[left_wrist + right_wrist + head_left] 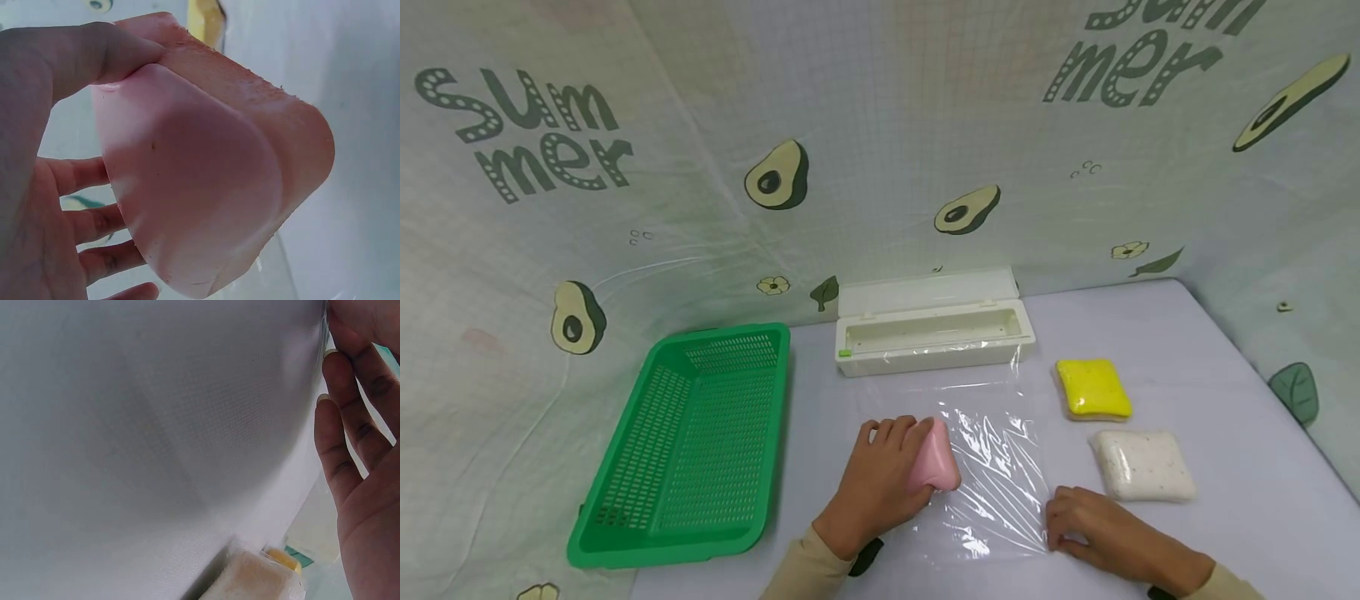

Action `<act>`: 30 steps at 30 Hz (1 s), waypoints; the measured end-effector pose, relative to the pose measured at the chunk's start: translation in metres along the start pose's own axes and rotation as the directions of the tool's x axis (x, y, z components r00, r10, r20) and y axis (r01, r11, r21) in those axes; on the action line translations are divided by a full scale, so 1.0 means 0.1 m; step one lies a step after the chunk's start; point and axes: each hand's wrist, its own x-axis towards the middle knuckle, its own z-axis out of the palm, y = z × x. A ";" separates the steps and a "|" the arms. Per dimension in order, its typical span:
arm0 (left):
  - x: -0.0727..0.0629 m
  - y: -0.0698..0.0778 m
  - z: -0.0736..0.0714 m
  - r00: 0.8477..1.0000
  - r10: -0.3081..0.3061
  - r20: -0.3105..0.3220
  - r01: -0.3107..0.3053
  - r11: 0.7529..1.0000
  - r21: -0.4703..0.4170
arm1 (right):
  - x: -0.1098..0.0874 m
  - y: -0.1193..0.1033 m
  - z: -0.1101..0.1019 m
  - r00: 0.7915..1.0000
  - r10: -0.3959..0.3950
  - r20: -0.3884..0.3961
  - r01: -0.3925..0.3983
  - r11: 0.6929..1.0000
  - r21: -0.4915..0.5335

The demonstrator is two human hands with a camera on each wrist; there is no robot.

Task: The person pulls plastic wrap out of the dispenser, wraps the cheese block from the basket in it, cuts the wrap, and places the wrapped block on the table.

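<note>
My left hand [880,475] grips a pink pillow-shaped block [936,458] by its left side, over a sheet of clear plastic film [1000,467] lying on the table. Close up in the left wrist view, the pink block [200,175] has smooth faces and a rougher edge, with the thumb on one side and fingers behind. At the film's near right corner, my right hand [1093,529] pinches its edge. The right wrist view shows this hand [365,425] with thumb and index finger together at the film, partly cut off by the frame.
Behind the film stands a long white box [936,358] with its lid raised. A green basket [767,467] is on the left. To the right lie a yellow block [1093,389] and a white block [1144,467], both in shiny wrap. A printed cloth [865,167] hangs behind.
</note>
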 end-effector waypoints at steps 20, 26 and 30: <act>0.08 0.49 0.39 0.994 0.099 0.055 -0.102 0.993 0.051 | -0.02 0.01 0.02 0.999 -0.033 -0.030 0.032 0.999 -0.018; 0.07 0.54 0.44 0.990 0.129 0.051 -0.132 0.990 0.058 | -0.03 0.02 0.03 1.000 -0.017 -0.006 0.017 1.000 0.005; 0.05 0.55 0.49 0.989 0.150 0.014 -0.151 0.986 0.074 | -0.04 0.02 0.04 0.999 -0.043 -0.030 0.042 0.999 -0.015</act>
